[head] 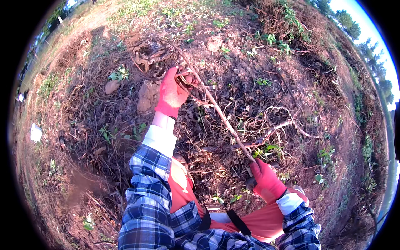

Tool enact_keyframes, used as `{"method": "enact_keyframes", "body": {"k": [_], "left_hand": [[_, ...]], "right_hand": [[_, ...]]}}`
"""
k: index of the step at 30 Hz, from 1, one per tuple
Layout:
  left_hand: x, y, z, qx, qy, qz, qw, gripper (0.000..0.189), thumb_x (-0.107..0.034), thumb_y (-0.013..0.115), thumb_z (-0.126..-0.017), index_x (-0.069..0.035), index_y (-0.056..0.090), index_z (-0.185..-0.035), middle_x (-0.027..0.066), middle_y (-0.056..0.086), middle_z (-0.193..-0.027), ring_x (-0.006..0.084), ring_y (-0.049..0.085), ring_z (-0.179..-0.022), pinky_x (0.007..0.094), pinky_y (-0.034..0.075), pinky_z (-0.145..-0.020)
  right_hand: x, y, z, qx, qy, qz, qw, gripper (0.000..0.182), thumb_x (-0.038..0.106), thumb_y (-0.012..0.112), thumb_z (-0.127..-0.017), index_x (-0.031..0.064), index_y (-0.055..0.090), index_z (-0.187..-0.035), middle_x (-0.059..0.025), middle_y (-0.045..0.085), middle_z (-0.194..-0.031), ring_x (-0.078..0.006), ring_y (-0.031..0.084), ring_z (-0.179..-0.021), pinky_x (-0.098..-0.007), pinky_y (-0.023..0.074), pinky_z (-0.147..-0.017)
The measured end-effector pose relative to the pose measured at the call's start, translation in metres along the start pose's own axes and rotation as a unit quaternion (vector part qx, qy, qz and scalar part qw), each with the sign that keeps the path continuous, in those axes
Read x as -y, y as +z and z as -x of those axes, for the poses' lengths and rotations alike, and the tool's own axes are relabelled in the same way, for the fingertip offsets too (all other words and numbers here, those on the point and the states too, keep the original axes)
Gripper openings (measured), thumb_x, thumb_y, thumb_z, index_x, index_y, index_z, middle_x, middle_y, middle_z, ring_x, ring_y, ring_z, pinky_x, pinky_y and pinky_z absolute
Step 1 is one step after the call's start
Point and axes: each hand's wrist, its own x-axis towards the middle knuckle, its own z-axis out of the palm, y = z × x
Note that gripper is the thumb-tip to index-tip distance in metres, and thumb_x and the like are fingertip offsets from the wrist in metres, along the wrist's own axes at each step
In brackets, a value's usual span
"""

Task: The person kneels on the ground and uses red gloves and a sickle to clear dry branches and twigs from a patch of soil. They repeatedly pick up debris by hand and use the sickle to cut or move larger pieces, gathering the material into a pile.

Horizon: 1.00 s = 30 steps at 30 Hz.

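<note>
My right hand (269, 179), in a red work glove, grips the lower end of a long woody stick (223, 117). The stick slants up and left across the view, well above my lap. Beside its upper part, my left hand (171, 93), gloved in red too, is closed around a bunch of dried stems (185, 82). Withered brown leaves (149, 55) hang about the far end of the stick. Whether the left fingers also touch the stick cannot be made out. Below the stick, a forked dry branch (261, 140) with thin curled roots lies on the ground.
Dry vines and leaf litter (240, 82) cover the soil. Stones (147, 96) lie past my left wrist, with a smaller rock (112, 87) beside them. A heap of dried vines (268, 22) rises at the upper right. A white object (36, 132) sits far left.
</note>
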Motion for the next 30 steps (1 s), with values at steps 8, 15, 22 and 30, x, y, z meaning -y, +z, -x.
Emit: {"method": "enact_keyframes", "body": {"k": [8,15,22,30], "left_hand": [[-0.022,0.000,0.018,-0.092,-0.033,-0.274,0.957,0.031,-0.033,0.055,-0.086,-0.007,0.053,-0.101,0.0107,0.061,-0.088,0.0260,0.060,-0.081,0.0389,0.051,-0.070],[-0.037,-0.029,0.010,-0.047,-0.137,0.000,0.989,0.057,-0.047,0.054,-0.083,-0.001,0.045,-0.116,0.0220,0.053,-0.106,0.0367,0.051,-0.105,0.0521,0.040,-0.094],[-0.028,-0.014,0.007,-0.039,-0.036,0.078,0.996,0.042,-0.029,0.063,-0.081,0.001,0.050,-0.107,0.0174,0.058,-0.098,0.0314,0.058,-0.094,0.0405,0.051,-0.082],[-0.028,-0.017,0.001,0.022,0.021,-0.063,0.998,0.032,-0.019,0.056,-0.087,0.002,0.054,-0.111,0.0053,0.058,-0.078,0.0180,0.056,-0.067,0.0302,0.046,-0.058]], "right_hand": [[-0.009,0.008,0.005,0.016,-0.017,-0.039,0.999,0.033,0.031,0.046,-0.091,0.0012,0.056,-0.103,-0.0174,0.059,-0.069,-0.0287,0.059,-0.061,-0.0361,0.0445,-0.057],[0.008,0.009,0.000,0.065,0.017,0.027,0.997,0.034,0.034,0.048,-0.089,0.0031,0.054,-0.102,-0.0226,0.060,-0.073,-0.0410,0.059,-0.074,-0.0438,0.0463,-0.060],[-0.002,0.017,-0.005,0.077,0.030,0.056,0.995,0.034,0.030,0.047,-0.089,0.0035,0.052,-0.109,-0.0144,0.059,-0.070,-0.0250,0.061,-0.067,-0.0349,0.0452,-0.058],[-0.002,0.012,-0.006,0.045,-0.016,0.042,0.998,0.029,0.031,0.050,-0.088,0.0038,0.050,-0.098,-0.0228,0.060,-0.074,-0.0429,0.057,-0.073,-0.0463,0.0458,-0.060]]}}
